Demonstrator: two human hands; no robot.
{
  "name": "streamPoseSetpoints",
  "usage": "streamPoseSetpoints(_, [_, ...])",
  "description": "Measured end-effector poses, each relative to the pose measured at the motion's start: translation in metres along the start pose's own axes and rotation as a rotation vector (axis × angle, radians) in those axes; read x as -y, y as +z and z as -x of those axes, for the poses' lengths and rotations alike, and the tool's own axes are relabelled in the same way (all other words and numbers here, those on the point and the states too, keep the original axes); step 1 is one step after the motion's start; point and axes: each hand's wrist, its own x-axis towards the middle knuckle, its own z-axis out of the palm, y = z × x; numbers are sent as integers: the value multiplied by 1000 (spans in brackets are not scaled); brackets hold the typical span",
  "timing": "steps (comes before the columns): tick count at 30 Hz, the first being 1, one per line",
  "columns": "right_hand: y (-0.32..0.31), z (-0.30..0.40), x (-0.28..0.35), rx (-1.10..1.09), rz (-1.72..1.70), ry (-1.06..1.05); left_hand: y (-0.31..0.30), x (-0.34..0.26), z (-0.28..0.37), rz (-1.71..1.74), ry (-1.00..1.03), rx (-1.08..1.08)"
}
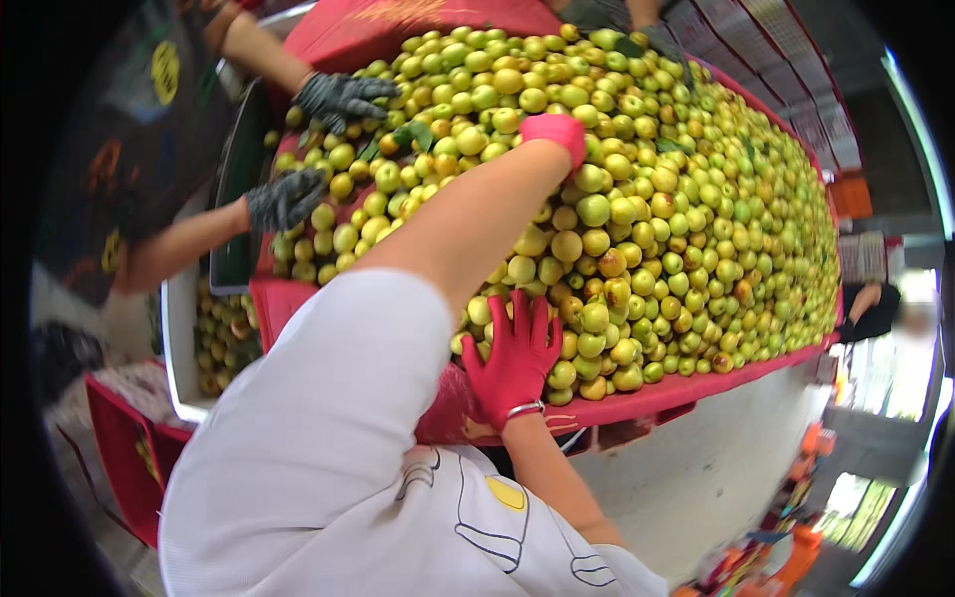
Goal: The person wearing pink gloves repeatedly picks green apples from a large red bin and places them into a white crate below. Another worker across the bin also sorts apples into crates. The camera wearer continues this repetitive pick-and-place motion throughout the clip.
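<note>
A broad heap of small, round yellow-green fruits (pixel 679 246), some with brown-red patches, covers a table lined with red cloth (pixel 716 384). Across the heap reaches my left arm; my left hand (pixel 556 138), in a pink-red glove, is bent down among the fruits, its fingers hidden. Nearer my body, my right hand (pixel 515 351), in a matching glove with a bracelet at the wrist, lies palm down with spread fingers against the fruits at the near edge. Some green leaves (pixel 414 136) lie among the fruits.
A co-worker's two grey-gloved hands (pixel 345 98) touch the heap's left side; other gloved hands (pixel 660 41) are at the far edge. Left are a dark green tray (pixel 240 194), a white-rimmed container (pixel 177 358) of fruits and a red crate (pixel 123 448). Stacked boxes (pixel 791 67) stand far right.
</note>
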Motion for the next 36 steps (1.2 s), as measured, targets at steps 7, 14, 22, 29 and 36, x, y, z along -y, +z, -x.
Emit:
streamPoseSetpoints(7, [5,-1,-3,-15,78,-60,25,35,20,505,-17,-335])
streamPoseSetpoints(14, [7,2,-9,-89,52,-86,6,153,229,1215,58,-319])
streamPoseSetpoints(22, [13,4,-12,-110,52,-98,-5,304,564,776,-775,-97])
streamPoseSetpoints(29, [0,1,-4,-49,28,-139,-4,301,614,835,-960,111])
streamPoseSetpoints(36, [0,-43,41,-98,-302,-294,4,329,644,7,-1242,777])
